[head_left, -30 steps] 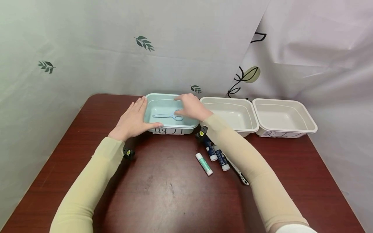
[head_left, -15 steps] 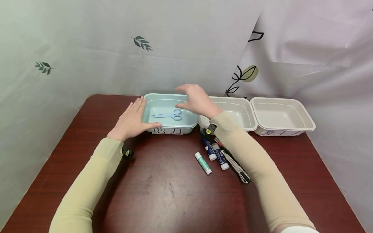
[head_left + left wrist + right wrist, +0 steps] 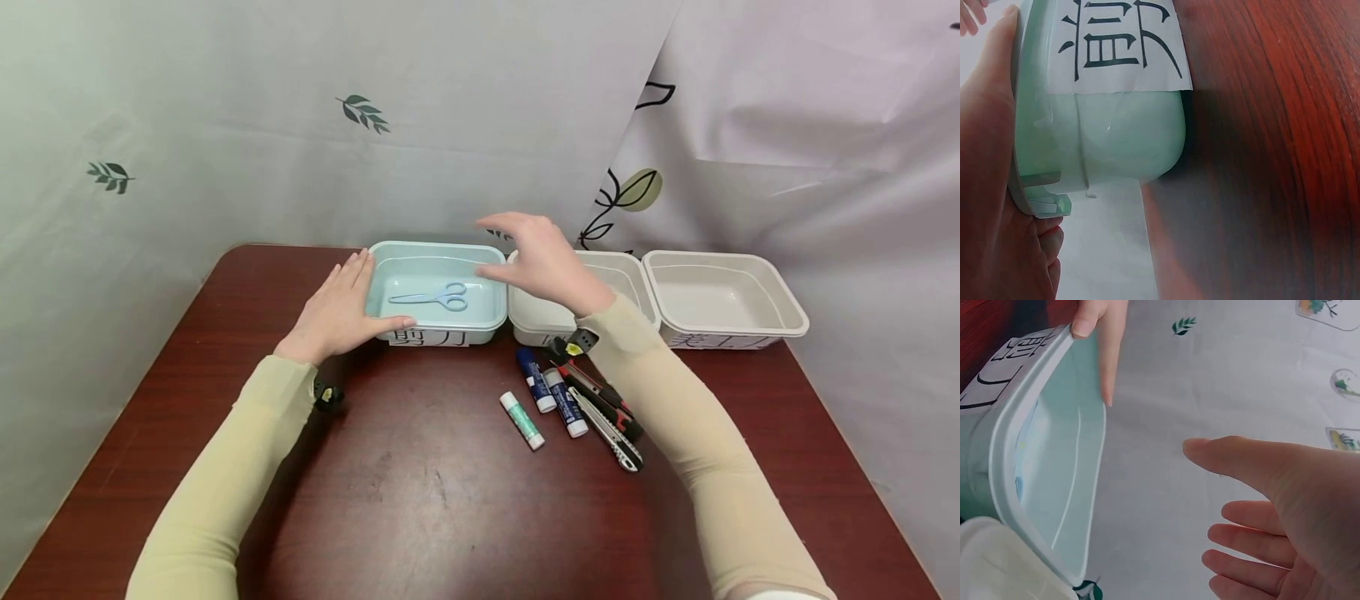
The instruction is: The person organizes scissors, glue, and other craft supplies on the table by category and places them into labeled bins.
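Observation:
A pair of light blue scissors [image 3: 431,297] lies inside the pale blue-green bin [image 3: 480,327], handles to the right. My left hand [image 3: 335,308] rests on that bin's left end, thumb along the front rim and fingers along the left side. In the left wrist view the hand lies against the rim of the bin [image 3: 1110,134], above its paper label [image 3: 1116,47]. My right hand [image 3: 543,260] is raised over the gap between this bin and the middle cream bin [image 3: 534,333], thumb and fingers spread apart, holding nothing.
A third cream bin [image 3: 735,340] stands at the right. In front lie a green-and-white glue stick [image 3: 522,421], two blue glue sticks [image 3: 536,381], a grey utility knife [image 3: 607,429] and a red-and-black utility knife [image 3: 592,387]. A patterned curtain [image 3: 450,125] hangs behind the table [image 3: 420,500].
My right hand has risen out of the blue-green bin and moved right, leaving the scissors inside. More of the utility knives shows now. My left hand stays at the bin.

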`<state>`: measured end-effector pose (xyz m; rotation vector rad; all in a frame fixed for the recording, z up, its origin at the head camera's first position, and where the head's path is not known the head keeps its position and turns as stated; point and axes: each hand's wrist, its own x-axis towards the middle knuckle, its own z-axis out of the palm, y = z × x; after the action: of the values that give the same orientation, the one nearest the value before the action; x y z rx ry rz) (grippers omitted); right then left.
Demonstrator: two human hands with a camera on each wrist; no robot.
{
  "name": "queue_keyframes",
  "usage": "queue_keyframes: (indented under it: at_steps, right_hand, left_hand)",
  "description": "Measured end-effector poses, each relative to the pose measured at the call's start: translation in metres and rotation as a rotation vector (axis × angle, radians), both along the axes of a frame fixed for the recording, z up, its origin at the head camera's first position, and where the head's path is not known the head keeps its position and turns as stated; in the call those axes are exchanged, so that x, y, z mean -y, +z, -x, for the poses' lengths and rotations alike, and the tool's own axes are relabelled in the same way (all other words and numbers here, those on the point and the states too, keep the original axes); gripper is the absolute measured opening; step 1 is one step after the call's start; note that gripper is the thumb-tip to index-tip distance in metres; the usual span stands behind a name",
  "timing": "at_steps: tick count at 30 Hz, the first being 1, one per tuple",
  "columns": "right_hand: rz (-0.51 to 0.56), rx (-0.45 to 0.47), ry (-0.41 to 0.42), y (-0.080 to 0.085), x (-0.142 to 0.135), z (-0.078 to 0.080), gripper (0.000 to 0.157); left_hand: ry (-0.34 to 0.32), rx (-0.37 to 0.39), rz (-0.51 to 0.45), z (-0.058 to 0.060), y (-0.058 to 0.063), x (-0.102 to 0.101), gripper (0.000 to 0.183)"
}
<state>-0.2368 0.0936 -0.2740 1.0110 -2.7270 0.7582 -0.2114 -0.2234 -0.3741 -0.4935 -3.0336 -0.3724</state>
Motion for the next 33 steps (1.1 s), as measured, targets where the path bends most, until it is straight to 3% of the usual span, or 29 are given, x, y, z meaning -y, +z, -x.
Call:
queue_keyframes:
  at_steps: [14,27,33]
  right_hand:
    - [0.045,-0.023,0.045,0.004,-0.04,-0.024,0.07]
    - [-0.028,-0.032,0.198,-0.011,-0.061,-0.05,0.082]
    - [-0.034,0.05,0.231,-0.019,-0.067,-0.065,0.087]
  left_hand:
    - [0.001,0.002,-0.004,-0.001,0.0,-0.001,0.127]
    - [0.008,0.004,-0.001,-0.002,0.0,-0.002,0.127]
    - [0.009,0.007,0.002,-0.003,0.001,-0.002,0.127]
